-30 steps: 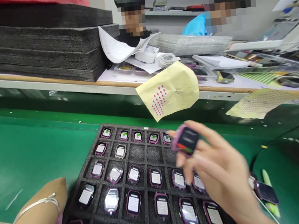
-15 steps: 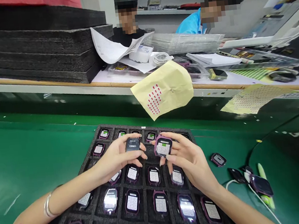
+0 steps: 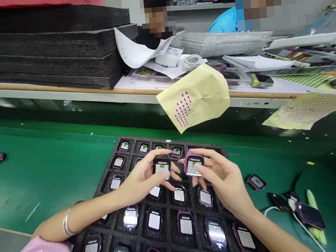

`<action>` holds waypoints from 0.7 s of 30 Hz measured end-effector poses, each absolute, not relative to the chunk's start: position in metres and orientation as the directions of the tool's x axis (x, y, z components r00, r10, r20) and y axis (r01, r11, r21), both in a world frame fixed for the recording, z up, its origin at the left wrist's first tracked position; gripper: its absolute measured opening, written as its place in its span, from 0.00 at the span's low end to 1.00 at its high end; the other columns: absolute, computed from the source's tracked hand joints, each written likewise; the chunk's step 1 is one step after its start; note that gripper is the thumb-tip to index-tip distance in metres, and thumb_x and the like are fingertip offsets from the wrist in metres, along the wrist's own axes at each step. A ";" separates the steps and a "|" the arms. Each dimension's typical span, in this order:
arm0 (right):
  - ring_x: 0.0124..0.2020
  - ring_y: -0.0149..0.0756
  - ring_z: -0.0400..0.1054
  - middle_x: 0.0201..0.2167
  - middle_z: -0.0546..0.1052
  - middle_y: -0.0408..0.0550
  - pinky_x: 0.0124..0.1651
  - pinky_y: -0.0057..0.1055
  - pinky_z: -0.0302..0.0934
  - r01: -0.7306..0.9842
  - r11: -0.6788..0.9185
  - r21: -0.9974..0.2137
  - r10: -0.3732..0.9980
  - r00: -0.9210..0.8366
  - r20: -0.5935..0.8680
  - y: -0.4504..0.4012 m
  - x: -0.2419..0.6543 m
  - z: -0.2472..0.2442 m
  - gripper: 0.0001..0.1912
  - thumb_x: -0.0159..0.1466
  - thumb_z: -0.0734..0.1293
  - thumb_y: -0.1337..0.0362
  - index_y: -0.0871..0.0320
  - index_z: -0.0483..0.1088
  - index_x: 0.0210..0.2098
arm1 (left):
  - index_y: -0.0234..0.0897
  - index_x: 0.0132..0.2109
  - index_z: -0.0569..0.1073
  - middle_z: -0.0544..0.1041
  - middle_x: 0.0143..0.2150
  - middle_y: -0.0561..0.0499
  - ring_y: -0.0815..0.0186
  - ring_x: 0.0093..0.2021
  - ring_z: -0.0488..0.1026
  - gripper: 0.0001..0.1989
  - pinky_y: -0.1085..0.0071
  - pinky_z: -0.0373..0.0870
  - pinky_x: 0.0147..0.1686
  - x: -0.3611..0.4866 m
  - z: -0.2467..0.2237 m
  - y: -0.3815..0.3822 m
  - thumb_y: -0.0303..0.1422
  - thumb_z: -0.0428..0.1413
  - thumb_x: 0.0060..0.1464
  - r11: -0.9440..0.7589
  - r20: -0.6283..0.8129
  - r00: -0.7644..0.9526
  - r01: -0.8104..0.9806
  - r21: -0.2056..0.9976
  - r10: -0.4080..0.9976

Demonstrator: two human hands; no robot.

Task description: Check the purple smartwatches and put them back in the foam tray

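Over a black foam tray [image 3: 107, 231] with many square pockets, both of my hands are raised. My left hand [image 3: 147, 173] is closed around a dark smartwatch [image 3: 162, 167] whose lit screen shows a white grid with a green patch. A purple smartwatch [image 3: 193, 165], also lit, is gripped in my right hand [image 3: 220, 172], the thumb on its screen. The two watches are side by side, a small gap between them. Below lie several watches in the pockets, such as a purple-framed one [image 3: 185, 223], most with lit screens; my forearms and hands cover some pockets.
Loose watches lie on the green mat [image 3: 41, 170] at left and right. A cable, a watch [image 3: 310, 213] and a green-and-white item sit at the right. Behind runs a shelf with stacked black foam [image 3: 44, 50], papers and a yellow sticker sheet [image 3: 200, 95]. Two people are beyond it.
The left watch's screen has gone from a dark page to a white grid with green, my left thumb now at its lower edge. My right thumb has moved onto the purple watch's screen. The view has shifted left.
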State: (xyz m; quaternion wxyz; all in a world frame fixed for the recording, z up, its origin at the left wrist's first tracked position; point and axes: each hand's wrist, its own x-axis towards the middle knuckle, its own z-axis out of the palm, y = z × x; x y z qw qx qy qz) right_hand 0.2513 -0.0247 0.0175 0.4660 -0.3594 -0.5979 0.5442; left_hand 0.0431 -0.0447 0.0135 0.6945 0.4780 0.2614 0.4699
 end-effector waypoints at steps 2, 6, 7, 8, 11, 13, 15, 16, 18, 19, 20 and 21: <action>0.24 0.32 0.69 0.34 0.77 0.49 0.20 0.23 0.60 -0.116 0.127 -0.985 0.916 -0.367 0.161 -0.025 0.254 0.019 0.16 0.65 0.67 0.66 0.55 0.68 0.52 | 0.38 0.57 0.62 0.73 0.40 0.46 0.61 0.41 0.74 0.19 0.62 0.78 0.38 0.043 0.013 -0.044 0.30 0.54 0.59 0.099 0.080 0.410 -0.398 0.912 0.909; 0.31 0.37 0.73 0.40 0.76 0.51 0.24 0.24 0.63 -0.166 0.075 -0.983 0.877 -0.459 0.145 -0.027 0.257 0.021 0.22 0.64 0.67 0.70 0.53 0.65 0.57 | 0.36 0.56 0.62 0.73 0.39 0.45 0.62 0.40 0.74 0.18 0.64 0.79 0.35 0.042 0.012 -0.041 0.31 0.53 0.60 0.100 0.062 0.387 -0.384 0.918 0.920; 0.32 0.38 0.73 0.40 0.76 0.51 0.24 0.25 0.63 -0.169 0.072 -0.983 0.872 -0.468 0.145 -0.027 0.256 0.021 0.23 0.64 0.68 0.70 0.53 0.64 0.58 | 0.36 0.56 0.62 0.73 0.40 0.45 0.62 0.40 0.74 0.19 0.64 0.79 0.35 0.042 0.012 -0.041 0.30 0.53 0.59 0.098 0.062 0.383 -0.385 0.918 0.922; 0.32 0.38 0.73 0.40 0.76 0.51 0.25 0.25 0.64 -0.168 0.073 -0.983 0.870 -0.470 0.145 -0.027 0.256 0.021 0.24 0.64 0.68 0.71 0.53 0.64 0.58 | 0.36 0.56 0.62 0.73 0.41 0.45 0.62 0.40 0.74 0.19 0.64 0.79 0.36 0.042 0.011 -0.041 0.29 0.54 0.59 0.096 0.065 0.381 -0.388 0.916 0.922; 0.31 0.36 0.73 0.39 0.77 0.51 0.24 0.23 0.65 -0.150 0.087 -0.985 0.890 -0.432 0.145 -0.026 0.252 0.020 0.23 0.63 0.69 0.71 0.52 0.65 0.57 | 0.38 0.57 0.62 0.73 0.43 0.46 0.62 0.42 0.74 0.23 0.64 0.79 0.39 0.041 0.012 -0.041 0.25 0.55 0.55 0.091 0.084 0.393 -0.406 0.909 0.916; 0.29 0.34 0.73 0.39 0.77 0.50 0.23 0.23 0.65 -0.136 0.091 -0.987 0.902 -0.410 0.139 -0.026 0.251 0.019 0.22 0.63 0.69 0.72 0.52 0.65 0.55 | 0.39 0.58 0.61 0.72 0.43 0.47 0.63 0.43 0.74 0.26 0.65 0.78 0.40 0.041 0.014 -0.042 0.21 0.56 0.53 0.088 0.093 0.399 -0.413 0.907 0.912; 0.29 0.35 0.73 0.40 0.77 0.51 0.23 0.24 0.65 -0.142 0.088 -0.986 0.898 -0.416 0.140 -0.026 0.251 0.018 0.22 0.63 0.69 0.72 0.52 0.65 0.55 | 0.39 0.58 0.60 0.72 0.44 0.48 0.64 0.43 0.74 0.29 0.66 0.78 0.41 0.041 0.015 -0.043 0.19 0.57 0.51 0.081 0.096 0.393 -0.410 0.908 0.914; 0.30 0.36 0.73 0.40 0.77 0.51 0.23 0.24 0.65 -0.153 0.084 -0.985 0.893 -0.428 0.143 -0.026 0.251 0.018 0.22 0.63 0.68 0.72 0.53 0.65 0.56 | 0.39 0.58 0.60 0.72 0.45 0.48 0.64 0.43 0.74 0.29 0.67 0.78 0.41 0.042 0.015 -0.043 0.19 0.58 0.51 0.077 0.095 0.387 -0.405 0.911 0.917; 0.30 0.37 0.73 0.40 0.77 0.52 0.24 0.25 0.66 -0.185 0.074 -0.980 0.881 -0.448 0.151 -0.026 0.252 0.018 0.22 0.63 0.68 0.72 0.54 0.65 0.56 | 0.39 0.58 0.60 0.72 0.45 0.47 0.64 0.43 0.74 0.28 0.67 0.79 0.40 0.042 0.015 -0.044 0.21 0.58 0.52 0.069 0.088 0.375 -0.386 0.920 0.923; 0.31 0.37 0.73 0.40 0.77 0.52 0.24 0.25 0.65 -0.197 0.068 -0.978 0.878 -0.453 0.153 -0.026 0.253 0.017 0.22 0.63 0.67 0.72 0.54 0.65 0.56 | 0.39 0.58 0.60 0.72 0.45 0.47 0.64 0.42 0.74 0.27 0.68 0.79 0.39 0.043 0.014 -0.044 0.22 0.58 0.53 0.067 0.083 0.370 -0.374 0.925 0.925; 0.30 0.38 0.73 0.39 0.77 0.52 0.24 0.25 0.65 -0.206 0.064 -0.977 0.878 -0.453 0.153 -0.027 0.253 0.017 0.22 0.64 0.67 0.72 0.55 0.66 0.56 | 0.38 0.58 0.60 0.73 0.44 0.47 0.64 0.42 0.74 0.26 0.68 0.79 0.38 0.043 0.013 -0.044 0.23 0.57 0.54 0.064 0.079 0.367 -0.363 0.929 0.927; 0.30 0.38 0.73 0.38 0.77 0.51 0.23 0.25 0.65 -0.209 0.065 -0.976 0.881 -0.448 0.154 -0.027 0.253 0.017 0.21 0.64 0.66 0.71 0.55 0.66 0.56 | 0.38 0.58 0.60 0.73 0.44 0.47 0.64 0.42 0.74 0.25 0.68 0.80 0.37 0.043 0.013 -0.043 0.24 0.57 0.55 0.062 0.076 0.365 -0.352 0.934 0.928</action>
